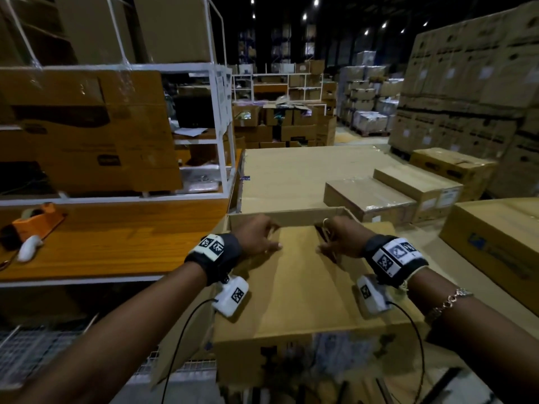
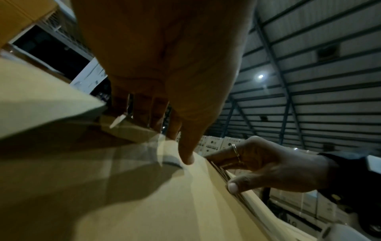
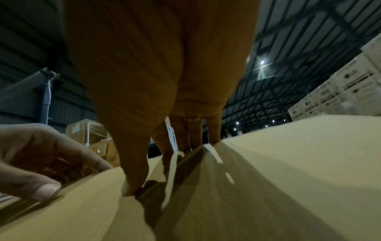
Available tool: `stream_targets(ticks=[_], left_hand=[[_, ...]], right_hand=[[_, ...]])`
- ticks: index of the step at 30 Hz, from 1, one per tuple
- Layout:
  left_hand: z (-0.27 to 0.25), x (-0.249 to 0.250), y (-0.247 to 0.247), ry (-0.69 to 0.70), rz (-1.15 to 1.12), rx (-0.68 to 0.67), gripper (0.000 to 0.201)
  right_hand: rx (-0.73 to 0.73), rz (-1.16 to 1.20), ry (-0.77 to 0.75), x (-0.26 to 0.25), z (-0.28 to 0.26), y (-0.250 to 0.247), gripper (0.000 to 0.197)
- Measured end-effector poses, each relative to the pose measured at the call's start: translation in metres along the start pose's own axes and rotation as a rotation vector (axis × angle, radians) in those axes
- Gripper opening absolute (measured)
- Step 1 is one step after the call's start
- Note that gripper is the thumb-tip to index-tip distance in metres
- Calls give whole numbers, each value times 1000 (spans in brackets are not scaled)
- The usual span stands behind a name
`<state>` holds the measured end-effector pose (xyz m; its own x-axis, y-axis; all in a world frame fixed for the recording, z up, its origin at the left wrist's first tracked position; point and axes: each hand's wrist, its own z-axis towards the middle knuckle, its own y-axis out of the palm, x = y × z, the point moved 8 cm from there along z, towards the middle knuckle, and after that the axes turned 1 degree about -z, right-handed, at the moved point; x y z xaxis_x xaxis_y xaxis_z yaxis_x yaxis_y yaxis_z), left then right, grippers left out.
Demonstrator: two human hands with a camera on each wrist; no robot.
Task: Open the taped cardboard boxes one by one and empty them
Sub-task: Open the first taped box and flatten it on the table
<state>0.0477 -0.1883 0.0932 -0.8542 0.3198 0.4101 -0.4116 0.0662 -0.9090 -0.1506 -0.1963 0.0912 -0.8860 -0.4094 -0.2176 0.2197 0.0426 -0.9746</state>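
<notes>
Open cardboard box [image 1: 291,290] at lower centre of head view. Inner flap [image 1: 300,258] pinched by left hand [image 1: 258,239] and right hand [image 1: 339,239]. Flap judged light, stiff, bendable; best gripped along far edge.

Box contents: hidden under the cardboard sheet [image 1: 306,275] | fingers [image 1: 272,228] of the left hand: tips tucked behind the sheet's far edge, unseen | tape dispenser [image 1: 35,220]: partly cut off at frame left | box front print: blurred, unreadable
</notes>
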Motion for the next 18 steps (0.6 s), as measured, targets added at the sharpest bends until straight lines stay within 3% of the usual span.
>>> stream_targets(ticks=[3, 8, 13, 18], left_hand=[[-27, 24, -32, 50, 11, 164, 56], [-83, 72, -63, 98, 46, 281, 51], [-140, 106, -65, 152, 190, 369, 48], [-196, 123, -54, 85, 240, 368, 46]], right_hand=[[167, -96, -48, -18, -30, -34, 50], [373, -128, -74, -37, -86, -75, 66], [481, 27, -153, -52, -152, -86, 44], [622, 100, -199, -68, -217, -87, 35]])
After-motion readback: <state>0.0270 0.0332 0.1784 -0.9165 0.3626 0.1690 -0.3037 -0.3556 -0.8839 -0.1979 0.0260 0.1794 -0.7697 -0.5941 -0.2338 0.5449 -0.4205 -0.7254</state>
